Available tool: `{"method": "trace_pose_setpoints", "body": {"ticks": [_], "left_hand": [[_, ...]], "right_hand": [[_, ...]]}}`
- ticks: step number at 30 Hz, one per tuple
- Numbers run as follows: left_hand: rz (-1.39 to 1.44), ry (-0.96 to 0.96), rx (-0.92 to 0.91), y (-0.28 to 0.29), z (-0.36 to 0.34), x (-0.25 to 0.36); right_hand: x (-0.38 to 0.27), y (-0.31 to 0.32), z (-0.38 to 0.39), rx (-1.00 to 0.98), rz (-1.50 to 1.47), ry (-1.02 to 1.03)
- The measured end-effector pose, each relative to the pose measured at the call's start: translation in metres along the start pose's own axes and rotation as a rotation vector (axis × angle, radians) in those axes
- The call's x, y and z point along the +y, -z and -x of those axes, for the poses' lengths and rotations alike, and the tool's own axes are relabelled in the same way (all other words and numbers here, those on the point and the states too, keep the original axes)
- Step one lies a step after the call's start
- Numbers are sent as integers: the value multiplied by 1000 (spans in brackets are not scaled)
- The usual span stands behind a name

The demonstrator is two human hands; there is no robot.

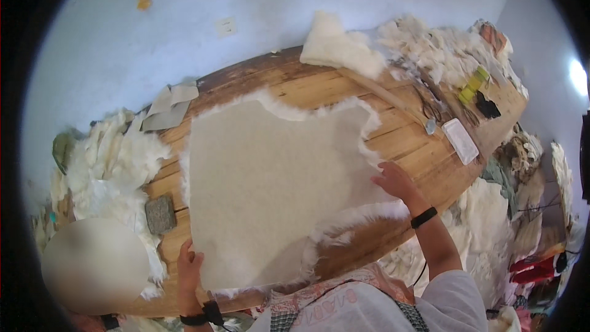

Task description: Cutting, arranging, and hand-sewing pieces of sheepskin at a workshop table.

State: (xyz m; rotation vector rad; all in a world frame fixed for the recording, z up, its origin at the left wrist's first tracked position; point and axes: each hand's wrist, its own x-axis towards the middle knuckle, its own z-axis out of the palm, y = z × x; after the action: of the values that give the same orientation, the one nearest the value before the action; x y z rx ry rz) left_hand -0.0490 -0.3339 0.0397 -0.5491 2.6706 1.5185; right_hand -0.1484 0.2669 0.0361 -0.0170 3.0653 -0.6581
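Note:
A large sheepskin [270, 178] lies spread on the wooden table, its smooth cream hide side up and white wool fringing the edges. My left hand [189, 265] is at its lower left edge, fingers curled in against the border. At the right edge, my right hand [393, 179] has its fingers closed on the hide's margin. Both wrists wear black bands. Close to my left hand, a grey rectangular stone-like block [161, 214] rests on the table.
Fleece scraps [110, 154] pile up at the left, below grey hide offcuts [171, 107]. Toward the back right are a folded fleece [338, 46], a wooden stick [381, 92], scissors [430, 107], a white tray [460, 141] and more wool [424, 49]. A blurred round shape [95, 264] covers the lower left.

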Motion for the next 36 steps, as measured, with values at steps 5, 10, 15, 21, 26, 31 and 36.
{"method": "trace_pose_setpoints", "body": {"ticks": [5,10,15,21,26,31,36], "left_hand": [[150,-373,-352,-40,-7,107],[348,-603,-956,-131,10,187],[-104,-613,48,-160,-66,141],[-48,-197,-244,-197,-41,156],[23,-495,-161,-178,-58,145],[-193,-679,328,-79,-113,139],[-557,-757,1042,160,-153,41]], "right_hand": [[9,-12,-2,115,-5,74],[1,-6,9,126,-31,69],[11,6,32,233,-6,148],[-11,8,57,271,-68,-39],[-23,-4,56,351,-73,104],[-22,6,65,397,38,104],[-8,-6,68,411,60,141]]}}
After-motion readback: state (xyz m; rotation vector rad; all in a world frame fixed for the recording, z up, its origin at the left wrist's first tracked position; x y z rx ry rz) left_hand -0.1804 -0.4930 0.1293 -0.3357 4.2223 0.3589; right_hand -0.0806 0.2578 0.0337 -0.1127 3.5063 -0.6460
